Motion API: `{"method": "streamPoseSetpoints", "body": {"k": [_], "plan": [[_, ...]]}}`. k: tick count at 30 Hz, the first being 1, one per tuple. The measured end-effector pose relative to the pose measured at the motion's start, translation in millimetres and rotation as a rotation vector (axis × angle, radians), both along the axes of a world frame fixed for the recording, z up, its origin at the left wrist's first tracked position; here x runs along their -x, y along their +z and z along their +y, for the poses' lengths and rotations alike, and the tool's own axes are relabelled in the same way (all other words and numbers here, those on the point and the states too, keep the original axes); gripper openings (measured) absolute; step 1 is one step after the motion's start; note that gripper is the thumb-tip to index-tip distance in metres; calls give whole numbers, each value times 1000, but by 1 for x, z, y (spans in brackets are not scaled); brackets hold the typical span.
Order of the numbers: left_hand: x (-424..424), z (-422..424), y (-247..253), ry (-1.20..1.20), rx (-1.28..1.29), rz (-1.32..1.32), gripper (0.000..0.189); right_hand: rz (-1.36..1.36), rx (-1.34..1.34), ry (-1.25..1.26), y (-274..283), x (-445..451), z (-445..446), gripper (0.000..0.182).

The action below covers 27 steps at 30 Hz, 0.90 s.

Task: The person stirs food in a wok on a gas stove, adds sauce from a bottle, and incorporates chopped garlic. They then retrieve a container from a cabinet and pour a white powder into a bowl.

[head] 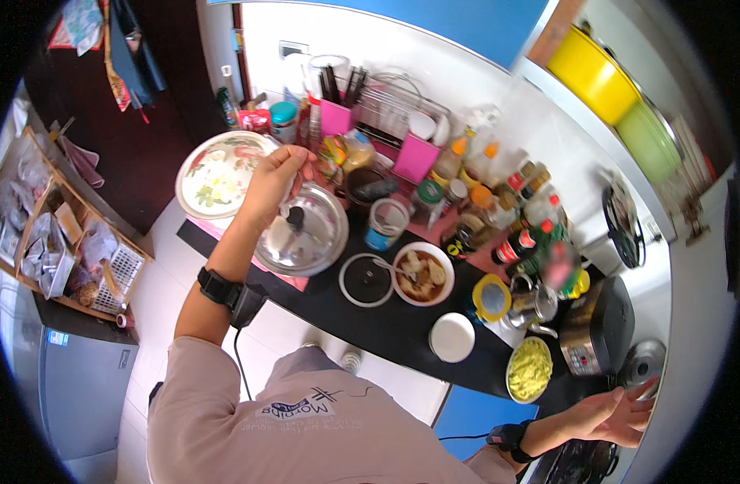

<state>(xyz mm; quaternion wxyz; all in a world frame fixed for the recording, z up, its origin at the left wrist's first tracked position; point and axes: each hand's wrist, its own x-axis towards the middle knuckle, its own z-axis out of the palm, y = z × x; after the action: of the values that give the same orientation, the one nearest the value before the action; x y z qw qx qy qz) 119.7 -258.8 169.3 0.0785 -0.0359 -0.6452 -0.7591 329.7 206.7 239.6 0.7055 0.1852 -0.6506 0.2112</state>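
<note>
My left hand is raised at the left, over the gap between a floral round lid and a domed metal pot lid with a black knob. Its fingers are bent together; whether anything small is between them cannot be told. At the lower right my right hand is spread with nothing seen in it. It is near the stove, with a bowl of shredded yellow-green food to its left. A white bowl with brown liquid, pale pieces and a spoon stands mid-counter, beside a dark round lid or plate.
A white bowl, a yellow-rimmed container and a rice cooker stand on the black counter. Sauce bottles, jars, a pink chopstick holder and a wire rack line the wall. A shelf juts out at right.
</note>
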Motion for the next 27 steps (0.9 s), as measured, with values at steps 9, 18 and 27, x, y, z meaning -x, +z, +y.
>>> {"method": "streamPoseSetpoints", "body": {"k": [9,18,27], "plan": [[-10,-123,-1,70,-2,-19,21,109,131,-66,-16,84,-107,51],[1,-254,7,-1,-131,-72,19,-1002,-272,526,-4,305,-418,50],[-15,-321,-21,13,-260,-184,15,-1541,-437,-428,-5,566,-512,90]]}}
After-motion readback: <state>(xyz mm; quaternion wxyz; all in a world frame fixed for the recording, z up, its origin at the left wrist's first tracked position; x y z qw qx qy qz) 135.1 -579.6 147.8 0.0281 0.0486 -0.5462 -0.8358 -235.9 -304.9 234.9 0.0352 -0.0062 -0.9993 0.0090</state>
